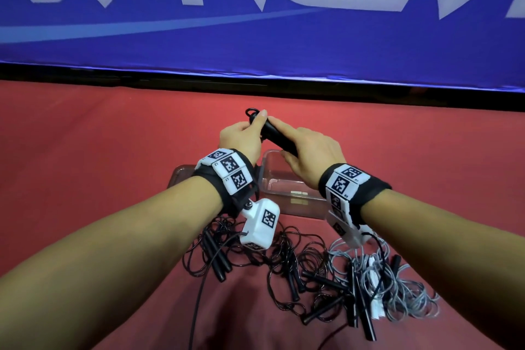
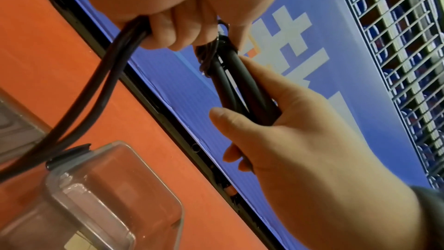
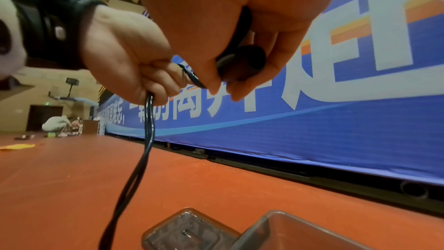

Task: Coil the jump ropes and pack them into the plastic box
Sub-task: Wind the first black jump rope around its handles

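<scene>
Both hands were up over the red floor (image 1: pixel 85 165), busy with one black jump rope. The right hand (image 1: pixel 312 156) had its fingers wrapped around the two black handles (image 2: pixel 242 83), held together as a pair and pointing up and away toward the blue banner (image 1: pixel 255 37). The left hand (image 1: pixel 241 139) was curled tight at the top end of those handles, pinching the cord (image 3: pixel 147 140) where it loops around them, and two strands of that cord hung down out of its fist toward the floor. So neither hand was loose at all.

The clear plastic box (image 1: pixel 272 179) sat right below the hands, its lid (image 3: pixel 182 231) lying just beside it. Nearer the person lay a tangle of other ropes (image 1: pixel 312 278), black ones and a grey one.
</scene>
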`<state>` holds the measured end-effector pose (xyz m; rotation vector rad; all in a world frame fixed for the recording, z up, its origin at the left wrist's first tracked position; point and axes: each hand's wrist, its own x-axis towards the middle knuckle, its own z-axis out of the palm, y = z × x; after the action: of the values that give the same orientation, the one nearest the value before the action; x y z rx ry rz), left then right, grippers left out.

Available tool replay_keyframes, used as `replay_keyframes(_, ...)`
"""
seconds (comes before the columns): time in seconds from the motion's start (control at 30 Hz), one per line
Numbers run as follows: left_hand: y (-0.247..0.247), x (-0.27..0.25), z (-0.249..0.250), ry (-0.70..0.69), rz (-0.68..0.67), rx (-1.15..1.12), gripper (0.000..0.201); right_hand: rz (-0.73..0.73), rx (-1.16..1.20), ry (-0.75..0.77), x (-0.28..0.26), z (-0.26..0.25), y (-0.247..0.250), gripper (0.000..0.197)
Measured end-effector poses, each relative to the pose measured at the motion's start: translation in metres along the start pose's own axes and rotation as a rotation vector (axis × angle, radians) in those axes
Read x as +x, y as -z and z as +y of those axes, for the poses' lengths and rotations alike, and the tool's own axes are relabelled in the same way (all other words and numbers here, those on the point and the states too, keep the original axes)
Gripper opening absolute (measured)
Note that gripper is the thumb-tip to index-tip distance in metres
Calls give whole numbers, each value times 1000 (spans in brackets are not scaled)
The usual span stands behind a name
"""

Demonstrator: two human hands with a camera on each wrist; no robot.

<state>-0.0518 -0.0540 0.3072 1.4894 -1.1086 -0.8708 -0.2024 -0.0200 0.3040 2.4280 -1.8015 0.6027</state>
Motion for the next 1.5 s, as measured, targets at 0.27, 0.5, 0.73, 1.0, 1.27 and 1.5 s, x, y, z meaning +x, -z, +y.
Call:
replay_keyframes(0.27, 0, 1, 1, 78, 1, -77, 43, -91, 577, -245, 7, -2, -11, 65)
replay_keyframes(0.5, 4, -1, 0, 90, -56, -106, 30, -119, 347, -105, 7, -4, -10, 70)
replay_keyframes(0.73, 7, -5, 5, 186, -64, 20, 42, -67, 43, -67, -1, -17, -2, 70)
replay_keyframes(1.0, 6, 7, 6, 144, -114, -157, 27, -247, 1130, -473, 14, -14, 8, 58)
replay_keyframes(1.27, 8, 0, 7, 82, -376, -298, 28, -607, 1609, -483, 5, 8, 18, 47)
replay_keyframes(1.5, 8, 1, -4, -34, -364, -160, 21, -410, 1361, -347, 7, 5, 14, 48)
